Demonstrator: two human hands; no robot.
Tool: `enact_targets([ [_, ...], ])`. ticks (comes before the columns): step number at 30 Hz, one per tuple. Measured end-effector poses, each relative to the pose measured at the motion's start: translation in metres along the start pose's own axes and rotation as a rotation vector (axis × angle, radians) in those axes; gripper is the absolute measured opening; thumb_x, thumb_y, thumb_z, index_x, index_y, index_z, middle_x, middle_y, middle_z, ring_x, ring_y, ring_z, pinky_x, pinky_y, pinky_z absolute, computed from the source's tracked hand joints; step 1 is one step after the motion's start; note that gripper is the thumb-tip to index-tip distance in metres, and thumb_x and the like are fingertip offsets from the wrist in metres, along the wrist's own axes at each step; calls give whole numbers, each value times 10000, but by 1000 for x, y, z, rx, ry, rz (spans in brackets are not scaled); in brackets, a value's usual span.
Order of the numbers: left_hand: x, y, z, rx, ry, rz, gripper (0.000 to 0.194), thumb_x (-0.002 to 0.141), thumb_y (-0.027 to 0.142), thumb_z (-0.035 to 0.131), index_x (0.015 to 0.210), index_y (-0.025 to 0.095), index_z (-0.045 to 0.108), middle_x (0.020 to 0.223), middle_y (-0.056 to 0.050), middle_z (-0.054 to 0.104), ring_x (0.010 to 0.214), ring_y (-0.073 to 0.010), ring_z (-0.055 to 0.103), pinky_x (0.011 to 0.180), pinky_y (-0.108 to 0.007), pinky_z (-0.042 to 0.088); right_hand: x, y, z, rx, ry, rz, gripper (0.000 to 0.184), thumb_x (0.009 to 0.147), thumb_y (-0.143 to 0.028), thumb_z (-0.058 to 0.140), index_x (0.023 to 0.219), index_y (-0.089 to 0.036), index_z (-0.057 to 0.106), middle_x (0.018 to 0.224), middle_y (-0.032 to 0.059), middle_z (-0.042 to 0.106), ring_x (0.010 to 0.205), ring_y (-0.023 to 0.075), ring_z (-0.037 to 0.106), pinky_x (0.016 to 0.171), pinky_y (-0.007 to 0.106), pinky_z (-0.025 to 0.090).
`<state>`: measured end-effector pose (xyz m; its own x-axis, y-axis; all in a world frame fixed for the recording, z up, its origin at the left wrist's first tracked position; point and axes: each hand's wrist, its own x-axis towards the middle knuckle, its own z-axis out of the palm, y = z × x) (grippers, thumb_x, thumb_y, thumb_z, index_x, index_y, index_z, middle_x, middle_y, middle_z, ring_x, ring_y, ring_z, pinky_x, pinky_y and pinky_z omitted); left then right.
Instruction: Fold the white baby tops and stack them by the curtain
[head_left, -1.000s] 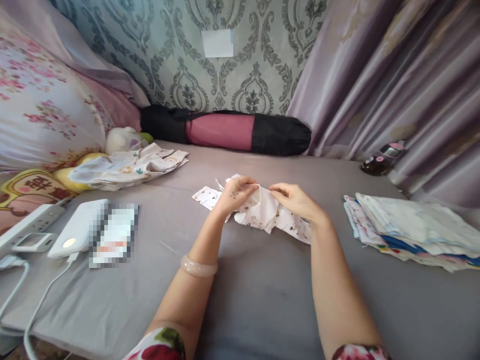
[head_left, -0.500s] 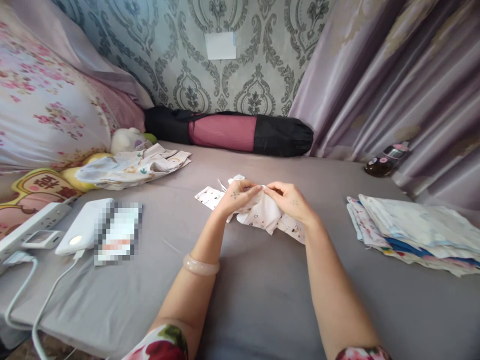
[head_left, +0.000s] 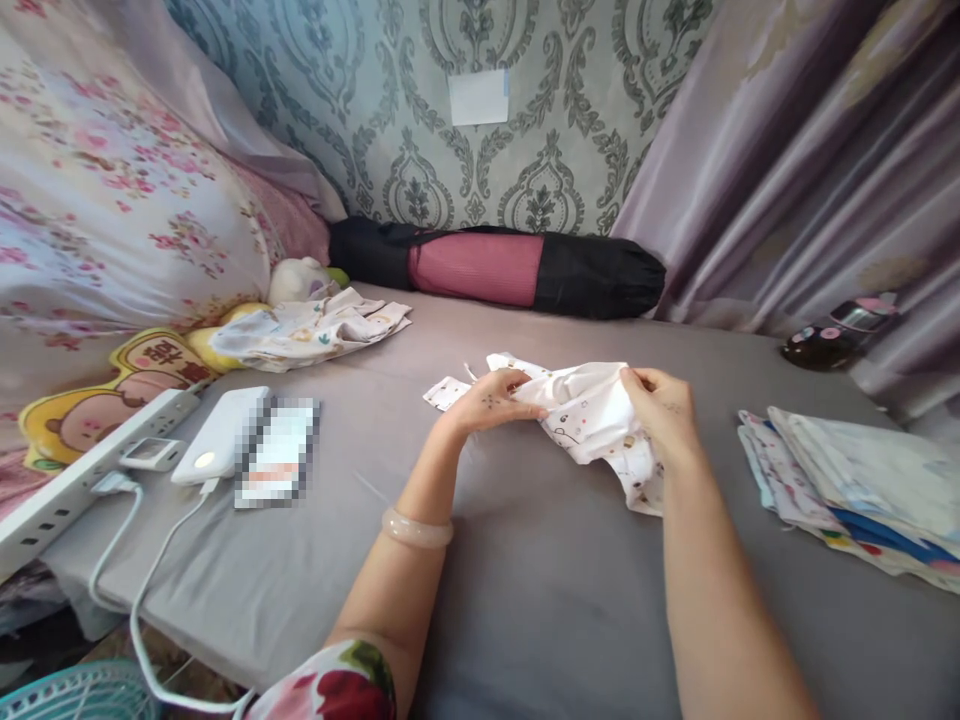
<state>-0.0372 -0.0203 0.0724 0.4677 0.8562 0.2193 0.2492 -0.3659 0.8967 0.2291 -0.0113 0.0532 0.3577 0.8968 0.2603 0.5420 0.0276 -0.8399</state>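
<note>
A small white printed garment, which looks like baby clothing, is stretched between my two hands just over the grey sheet. My left hand grips its left part, thumb along the front and fingers behind the cloth. At the upper right edge, my right hand pinches the fabric between thumb and fingers. One printed end sticks out left of my left hand, and another part hangs down beside my right wrist. Some fingertips are hidden by the cloth.
A stack of folded cloths lies at right, a bottle behind it. A black and pink rolled bag lies along the wall. At left are a printed garment, power bank, power strip and cables.
My right hand has moved right, away from my left hand, drawing the garment out wider between them. The whole view has shifted slightly leftward.
</note>
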Motion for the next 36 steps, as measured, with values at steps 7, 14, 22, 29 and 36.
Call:
enact_targets([
  [7,2,-8,2,76,94,-19,165,747,331,716,781,183,652,713,8,577,673,-139,488,599,-243,378,5,11,-3,48,64,47,438,732,-544,623,835,-136,741,745,88,721,753,242,655,649,301,492],
  [14,7,-8,5,114,270,-5,332,828,370,650,1115,203,652,939,-41,664,888,-178,595,811,-288,464,5,10,-3,113,73,58,479,683,-578,617,802,-129,731,762,85,722,740,228,653,640,293,479],
  [22,11,1,23,340,320,8,219,869,325,586,1030,216,688,1040,-60,700,966,-215,628,863,-327,464,3,7,-5,85,65,23,445,727,-562,587,789,-145,730,756,80,728,752,231,659,635,288,475],
  [29,12,0,25,409,433,-60,229,868,322,548,956,208,726,972,-57,745,908,-219,666,855,-318,470,0,-4,-10,147,40,-53,391,758,-510,595,829,-149,730,792,70,733,763,221,653,663,293,477],
  [36,11,5,21,305,550,-158,271,803,319,545,901,209,773,812,-22,755,827,-201,691,779,-270,480,-6,-24,-18,200,35,-146,377,788,-499,608,891,-158,733,807,55,731,755,211,650,686,300,477],
])
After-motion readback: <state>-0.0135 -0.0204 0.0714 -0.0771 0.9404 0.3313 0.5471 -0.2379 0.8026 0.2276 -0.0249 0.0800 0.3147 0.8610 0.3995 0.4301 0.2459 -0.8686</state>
